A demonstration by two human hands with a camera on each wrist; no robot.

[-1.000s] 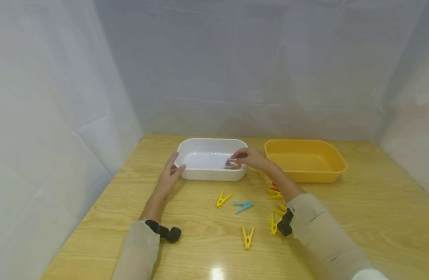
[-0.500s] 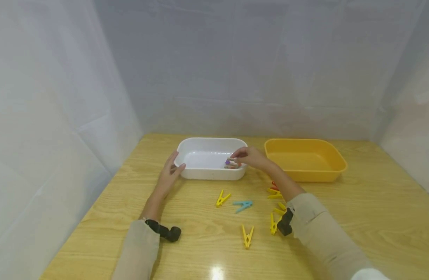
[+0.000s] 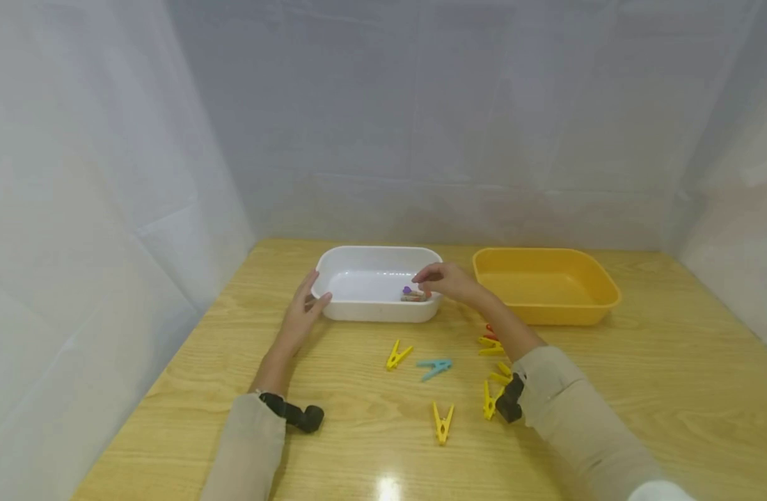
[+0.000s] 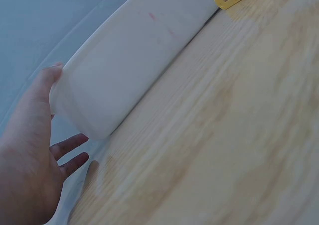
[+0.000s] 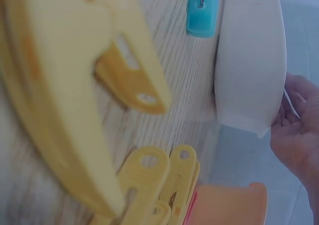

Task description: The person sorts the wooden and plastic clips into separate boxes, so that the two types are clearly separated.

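left hand: flat, fingers straight against the end of the white tub, seemingly bracing it | right hand: over the tub's right corner, fingertips drawn together above small pegs inside; an actual pinch I cannot tell | loose pegs on table | yellow tub beside.

Soft, even light is filling the head view, diffused by the pale sheeting around the table. A small overhead glare spot is shining on the wood near the front edge, and shadows are staying faint. The left wrist view is smearing the wood grain and the white tray. In the right wrist view, the nearest yellow clothespins are looming large and out of focus.
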